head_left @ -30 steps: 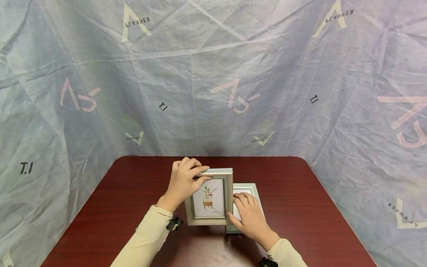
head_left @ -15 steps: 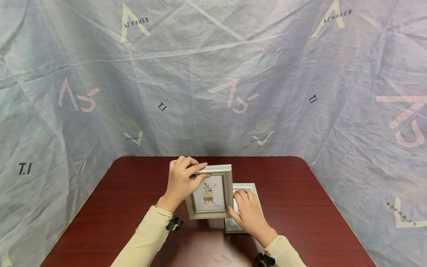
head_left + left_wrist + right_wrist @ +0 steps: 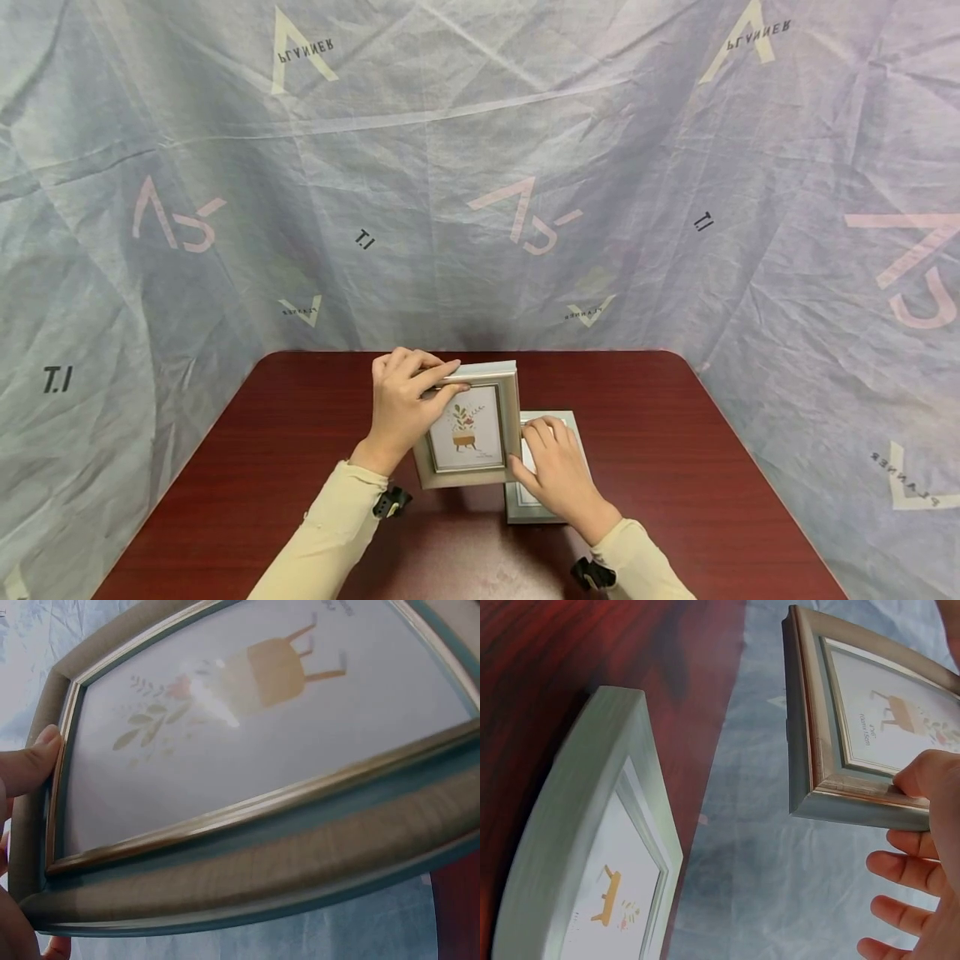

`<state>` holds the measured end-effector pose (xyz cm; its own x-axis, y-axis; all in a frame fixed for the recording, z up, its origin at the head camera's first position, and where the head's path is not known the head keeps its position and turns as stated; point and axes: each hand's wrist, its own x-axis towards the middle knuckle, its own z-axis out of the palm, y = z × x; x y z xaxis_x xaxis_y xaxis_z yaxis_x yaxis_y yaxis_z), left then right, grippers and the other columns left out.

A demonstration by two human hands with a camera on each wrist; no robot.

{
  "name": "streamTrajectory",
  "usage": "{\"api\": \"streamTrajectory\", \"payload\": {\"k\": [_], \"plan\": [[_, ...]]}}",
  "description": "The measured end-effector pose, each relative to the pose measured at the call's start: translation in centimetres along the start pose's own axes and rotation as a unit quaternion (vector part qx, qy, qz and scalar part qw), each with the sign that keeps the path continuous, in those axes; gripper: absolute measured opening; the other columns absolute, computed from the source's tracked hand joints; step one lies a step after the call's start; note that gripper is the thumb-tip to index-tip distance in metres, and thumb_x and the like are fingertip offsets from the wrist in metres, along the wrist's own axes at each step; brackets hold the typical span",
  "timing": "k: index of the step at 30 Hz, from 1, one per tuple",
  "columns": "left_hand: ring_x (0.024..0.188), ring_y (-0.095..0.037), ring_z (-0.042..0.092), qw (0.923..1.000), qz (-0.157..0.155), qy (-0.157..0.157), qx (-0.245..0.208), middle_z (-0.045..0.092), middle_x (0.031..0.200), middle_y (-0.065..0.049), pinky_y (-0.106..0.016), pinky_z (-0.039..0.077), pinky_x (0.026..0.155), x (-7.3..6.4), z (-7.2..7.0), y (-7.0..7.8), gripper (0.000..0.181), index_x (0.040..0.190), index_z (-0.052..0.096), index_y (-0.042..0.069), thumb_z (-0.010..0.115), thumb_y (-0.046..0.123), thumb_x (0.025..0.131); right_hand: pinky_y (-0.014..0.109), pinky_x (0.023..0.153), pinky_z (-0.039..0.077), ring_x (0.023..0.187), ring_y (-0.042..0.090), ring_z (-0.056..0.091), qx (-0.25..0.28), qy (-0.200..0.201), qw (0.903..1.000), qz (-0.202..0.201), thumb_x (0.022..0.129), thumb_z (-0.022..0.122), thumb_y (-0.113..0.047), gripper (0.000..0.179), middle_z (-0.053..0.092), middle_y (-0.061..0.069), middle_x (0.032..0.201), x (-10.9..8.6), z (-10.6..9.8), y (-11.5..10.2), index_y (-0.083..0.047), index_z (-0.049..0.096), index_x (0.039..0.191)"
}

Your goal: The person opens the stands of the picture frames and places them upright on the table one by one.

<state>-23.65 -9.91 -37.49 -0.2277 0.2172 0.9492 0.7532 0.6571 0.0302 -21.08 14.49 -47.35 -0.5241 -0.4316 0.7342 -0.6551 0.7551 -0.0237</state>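
Note:
Both hands hold a champagne-gold picture frame (image 3: 510,417), raised over the table and slightly tilted, its front toward the head camera. Its picture shows a potted plant on a legged stand. My left hand (image 3: 405,404) grips the upper left corner, thumb (image 3: 34,761) on the front border and fingers over the top edge. At the right edge, my right hand (image 3: 562,475) has its thumb (image 3: 922,776) on the front border, its other fingers spread behind. A second, pale green picture frame (image 3: 570,817) with a similar picture is on the table, partly covered by the right hand.
The dark red wood-grain table (image 3: 675,467) has rounded far corners. Grey fabric (image 3: 420,183) printed with letters hangs around its back and sides. Black bands (image 3: 392,503) sit at both wrists, over cream sleeves (image 3: 322,525).
The gold picture frame has risen and shifted slightly left, tilting a little. Both hands stay on it, and the left hand has moved up and left with it. The pale frame stays put.

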Motion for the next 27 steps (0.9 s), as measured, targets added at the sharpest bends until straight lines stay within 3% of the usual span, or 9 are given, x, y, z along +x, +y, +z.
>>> {"api": "streamTrajectory", "payload": {"k": [10, 18, 27], "plan": [[0.081, -0.027, 0.055, 0.9999, -0.01, 0.0, 0.01, 0.066, 0.086, -0.004, -0.055, 0.032, 0.076, 0.1, -0.4, 0.0, 0.033, 0.097, 0.081, 0.011, 0.09, 0.022, 0.068, 0.051, 0.081, 0.044, 0.1, 0.035, 0.053, 0.008, -0.011, 0.9999, -0.004, 0.084, 0.066, -0.027, 0.03, 0.06, 0.011, 0.101, 0.7, 0.1, -0.2, -0.003, 0.062, 0.102], [0.082, -0.027, 0.054, 0.9995, -0.023, -0.013, 0.015, 0.067, 0.089, -0.005, -0.058, 0.029, 0.081, 0.0, -0.6, -0.4, 0.032, 0.101, 0.081, 0.01, 0.089, 0.018, 0.071, 0.05, 0.078, 0.043, 0.1, 0.034, 0.052, 0.02, -0.016, 0.9997, 0.008, 0.086, 0.064, -0.028, 0.029, 0.059, 0.01, 0.101, 1.0, 1.0, -0.6, -0.004, 0.06, 0.102], [0.084, -0.028, 0.054, 0.9985, -0.046, -0.015, 0.026, 0.067, 0.089, -0.005, -0.06, 0.029, 0.081, -0.1, -0.7, -0.8, 0.032, 0.1, 0.081, 0.01, 0.09, 0.017, 0.07, 0.051, 0.083, 0.043, 0.098, 0.033, 0.052, 0.028, -0.025, 0.9992, 0.014, 0.085, 0.069, -0.025, 0.028, 0.057, 0.01, 0.098, 1.7, 2.1, -1.0, -0.003, 0.059, 0.099]]}}
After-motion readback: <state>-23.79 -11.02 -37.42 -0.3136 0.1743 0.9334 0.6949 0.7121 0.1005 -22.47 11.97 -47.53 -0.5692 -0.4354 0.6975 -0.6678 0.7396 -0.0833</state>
